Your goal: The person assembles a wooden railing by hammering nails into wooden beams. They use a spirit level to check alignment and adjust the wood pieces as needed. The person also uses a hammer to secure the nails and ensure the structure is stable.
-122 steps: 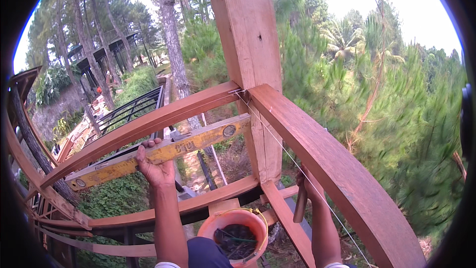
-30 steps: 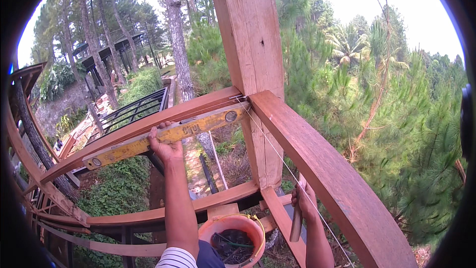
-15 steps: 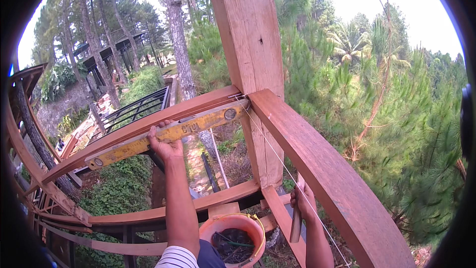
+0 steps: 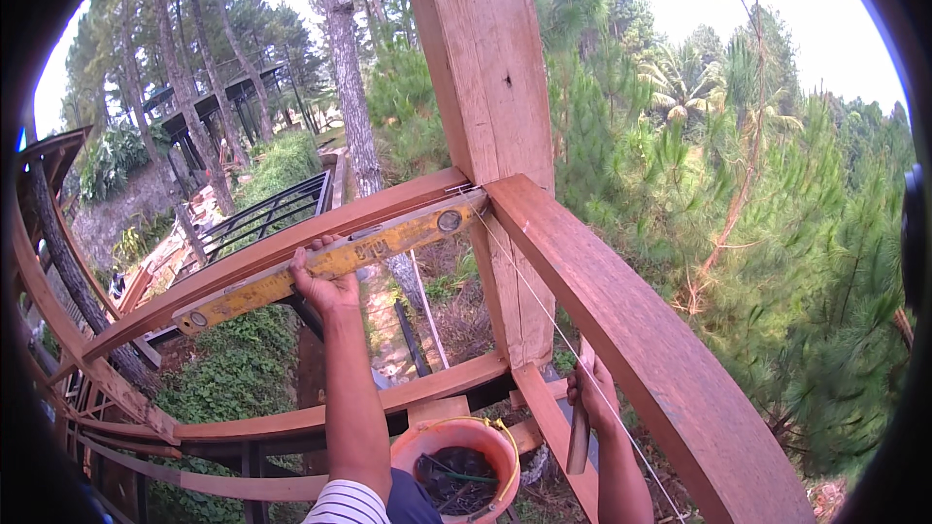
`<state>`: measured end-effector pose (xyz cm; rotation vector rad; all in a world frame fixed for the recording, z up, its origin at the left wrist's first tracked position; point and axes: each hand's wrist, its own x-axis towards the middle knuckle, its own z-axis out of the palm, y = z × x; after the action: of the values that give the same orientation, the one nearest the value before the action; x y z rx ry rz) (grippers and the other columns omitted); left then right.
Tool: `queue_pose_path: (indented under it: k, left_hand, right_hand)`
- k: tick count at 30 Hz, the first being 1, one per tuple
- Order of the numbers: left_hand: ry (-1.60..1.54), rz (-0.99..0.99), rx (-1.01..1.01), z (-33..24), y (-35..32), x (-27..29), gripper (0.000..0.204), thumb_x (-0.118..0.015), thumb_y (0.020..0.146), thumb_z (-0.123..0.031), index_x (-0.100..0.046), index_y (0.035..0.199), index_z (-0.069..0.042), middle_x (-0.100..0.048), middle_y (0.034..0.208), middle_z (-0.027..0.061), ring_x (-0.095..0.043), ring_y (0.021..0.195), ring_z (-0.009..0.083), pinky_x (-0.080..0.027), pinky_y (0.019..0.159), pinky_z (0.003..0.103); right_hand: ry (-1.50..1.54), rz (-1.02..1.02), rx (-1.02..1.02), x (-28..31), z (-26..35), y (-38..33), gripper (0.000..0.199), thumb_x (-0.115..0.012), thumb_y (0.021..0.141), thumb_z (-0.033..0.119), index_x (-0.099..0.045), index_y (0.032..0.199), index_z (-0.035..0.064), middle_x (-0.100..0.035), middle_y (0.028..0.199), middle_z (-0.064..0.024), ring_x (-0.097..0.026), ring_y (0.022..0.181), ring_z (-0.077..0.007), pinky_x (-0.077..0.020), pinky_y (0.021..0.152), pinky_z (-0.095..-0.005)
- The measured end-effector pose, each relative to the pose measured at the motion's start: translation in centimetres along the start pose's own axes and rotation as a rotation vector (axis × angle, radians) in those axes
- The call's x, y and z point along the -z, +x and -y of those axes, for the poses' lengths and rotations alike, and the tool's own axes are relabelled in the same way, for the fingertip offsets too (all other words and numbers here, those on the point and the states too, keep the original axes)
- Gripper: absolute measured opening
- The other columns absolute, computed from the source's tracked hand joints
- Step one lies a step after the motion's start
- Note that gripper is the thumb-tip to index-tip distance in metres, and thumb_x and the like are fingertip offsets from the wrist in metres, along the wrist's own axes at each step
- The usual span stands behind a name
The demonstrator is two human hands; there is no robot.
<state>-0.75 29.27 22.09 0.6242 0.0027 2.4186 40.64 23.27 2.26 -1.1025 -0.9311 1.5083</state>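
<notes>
Holding a yellow level (image 4: pixel 383 244) along a beam (image 4: pixel 223 279)

At centre left, the left hand (image 4: pixel 325 278) clasps the level, one end near a wooden post (image 4: pixel 505 87). At lower right, the right hand (image 4: pixel 595 394) grips a wooden handle (image 4: pixel 579 444); an orange bucket (image 4: pixel 402 456) sits at bottom centre.

below the yellow level (image 4: pixel 403 237), we have open air between left forearm (image 4: pixel 352 398) and post (image 4: pixel 497 87); a slanting string (image 4: pixel 524 278) obstructs our right.

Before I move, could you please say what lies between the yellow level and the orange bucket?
In the head view, the lower wooden rail runs between the level and the bucket.
</notes>
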Motion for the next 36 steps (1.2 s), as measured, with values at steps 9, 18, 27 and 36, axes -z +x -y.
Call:
queue_pose_path:
  k: [9, 18, 27, 36]
  left_hand:
    - [0.009, 0.006, 0.004, -0.13, 0.22, 0.29, 0.031, -0.071, 0.085, -0.026, -0.058, 0.1, -0.001, -0.06, 0.092, 0.0091, -0.061, 0.092, 0.0267, -0.054, 0.096, 0.045]
    - [0.031, -0.007, -0.007, -0.6, 0.5, 0.6, 0.03, -0.071, 0.085, -0.026, -0.06, 0.1, -0.003, -0.061, 0.091, 0.0078, -0.061, 0.091, 0.0261, -0.053, 0.096, 0.044]
    - [0.024, 0.038, -0.026, -0.51, 0.55, 0.24, 0.029, -0.071, 0.085, -0.025, -0.06, 0.1, -0.003, -0.059, 0.093, 0.0072, -0.06, 0.092, 0.0245, -0.053, 0.097, 0.042]
    - [0.014, 0.039, -0.044, -0.36, 0.62, 0.23, 0.028, -0.07, 0.087, -0.026, -0.06, 0.101, -0.003, -0.059, 0.094, 0.0067, -0.06, 0.094, 0.0237, -0.053, 0.097, 0.042]
  right_hand:
    - [0.003, 0.008, -0.005, 0.05, -0.07, 0.0, 0.025, -0.046, 0.111, 0.034, -0.049, 0.104, 0.0101, -0.053, 0.074, -0.0002, -0.05, 0.054, -0.0082, -0.0464, 0.049, -0.025]
    - [0.031, -0.007, -0.027, -0.22, -0.06, -0.03, 0.023, -0.05, 0.109, 0.033, -0.049, 0.104, 0.0105, -0.054, 0.074, -0.0004, -0.051, 0.053, -0.0084, -0.046, 0.048, -0.0247]
    - [0.029, -0.011, -0.014, -0.1, -0.56, 0.1, 0.022, -0.051, 0.109, 0.032, -0.048, 0.104, 0.0106, -0.055, 0.075, -0.0013, -0.051, 0.054, -0.0086, -0.0457, 0.049, -0.0244]
    - [0.019, 0.011, -0.02, 0.07, -0.71, 0.38, 0.024, -0.051, 0.109, 0.034, -0.048, 0.106, 0.0104, -0.055, 0.075, -0.0013, -0.051, 0.055, -0.0084, -0.0456, 0.049, -0.0238]
